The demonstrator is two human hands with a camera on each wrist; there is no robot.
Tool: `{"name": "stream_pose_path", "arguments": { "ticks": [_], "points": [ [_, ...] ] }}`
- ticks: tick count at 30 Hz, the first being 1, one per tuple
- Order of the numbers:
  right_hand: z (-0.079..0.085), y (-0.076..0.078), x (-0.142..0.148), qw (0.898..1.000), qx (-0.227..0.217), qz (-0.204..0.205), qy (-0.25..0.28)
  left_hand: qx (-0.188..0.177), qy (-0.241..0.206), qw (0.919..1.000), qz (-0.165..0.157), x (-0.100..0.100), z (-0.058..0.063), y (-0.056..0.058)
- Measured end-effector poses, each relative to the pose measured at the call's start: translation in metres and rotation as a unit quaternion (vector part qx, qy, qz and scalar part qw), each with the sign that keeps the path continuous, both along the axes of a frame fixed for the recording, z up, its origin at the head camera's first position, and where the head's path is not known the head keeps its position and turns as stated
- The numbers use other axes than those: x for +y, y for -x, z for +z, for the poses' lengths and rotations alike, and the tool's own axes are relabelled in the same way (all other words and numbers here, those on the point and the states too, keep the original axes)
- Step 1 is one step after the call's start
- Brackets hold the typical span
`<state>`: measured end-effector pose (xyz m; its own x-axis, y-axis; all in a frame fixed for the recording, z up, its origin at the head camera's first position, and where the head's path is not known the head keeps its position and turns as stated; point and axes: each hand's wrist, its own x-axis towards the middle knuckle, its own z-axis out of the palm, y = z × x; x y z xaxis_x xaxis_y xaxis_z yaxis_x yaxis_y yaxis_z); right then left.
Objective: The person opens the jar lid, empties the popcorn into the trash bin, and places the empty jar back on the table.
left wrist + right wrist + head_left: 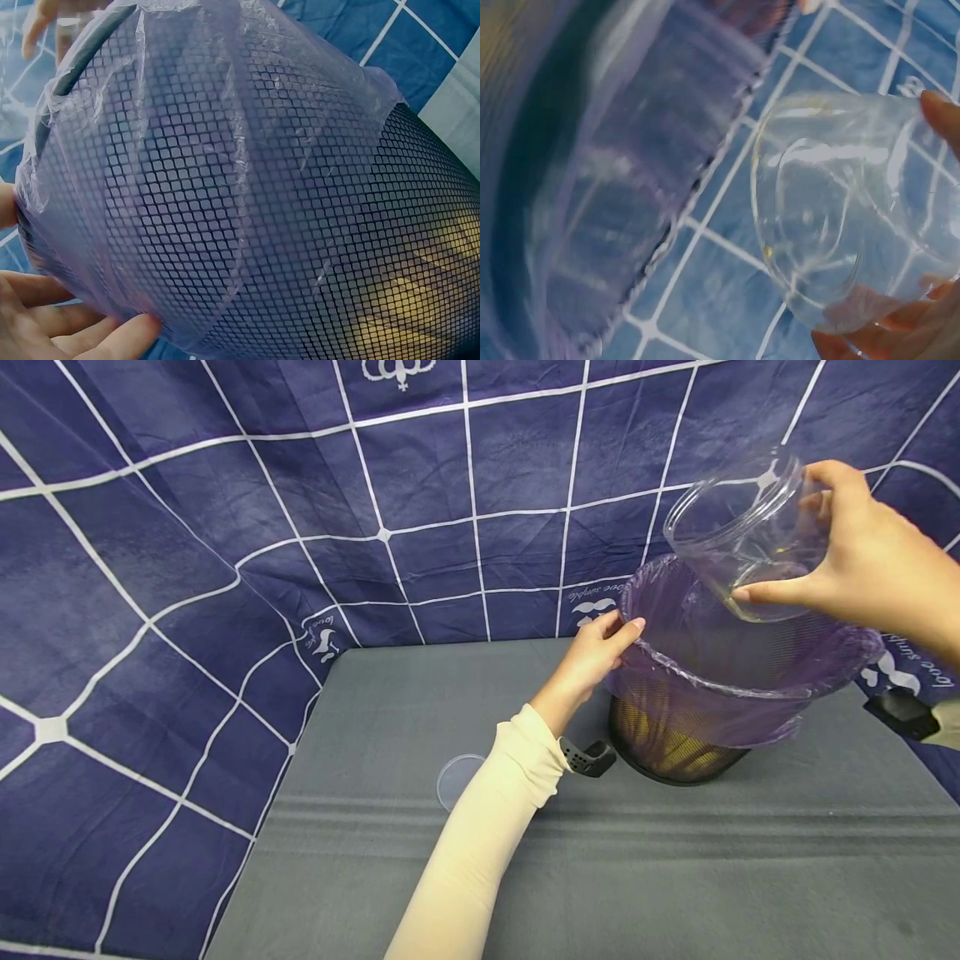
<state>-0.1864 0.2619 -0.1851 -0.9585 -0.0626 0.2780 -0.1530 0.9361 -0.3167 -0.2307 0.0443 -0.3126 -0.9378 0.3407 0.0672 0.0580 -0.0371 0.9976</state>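
Observation:
My right hand (862, 547) grips a clear plastic tub (742, 531) near its base, tilting it with the mouth to the left, over a mesh trash can (667, 739). In the right wrist view the tub (832, 210) looks see-through, with small yellowish specks by its bottom edge. A purple trash bag (697, 702) lines the can and folds down over its outside. At the can's left rim, my left hand (592, 656) pinches the bag-covered edge between thumb and fingers. The left wrist view shows these fingers (75, 330) against the bag and mesh.
A clear round lid (456, 781) lies on the grey tabletop (360, 860), partly hidden by my left forearm. Something yellow (412, 315) shows through the lower mesh. Blue cloth (420, 493) with white grid lines stands behind and to the left.

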Motion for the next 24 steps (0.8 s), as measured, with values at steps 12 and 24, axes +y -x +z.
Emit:
{"name": "stream_pose_path", "arguments": {
  "ticks": [12,24],
  "points": [
    [-0.020,-0.034,-0.010,0.949,0.044,0.133,0.281,-0.019,-0.002,0.9996,0.023,0.001,-0.002,0.002],
    [-0.049,-0.061,-0.037,0.779,0.014,0.388,0.493,-0.006,-0.004,1.0000,0.001,-0.001,-0.005,0.003]
  ]
}}
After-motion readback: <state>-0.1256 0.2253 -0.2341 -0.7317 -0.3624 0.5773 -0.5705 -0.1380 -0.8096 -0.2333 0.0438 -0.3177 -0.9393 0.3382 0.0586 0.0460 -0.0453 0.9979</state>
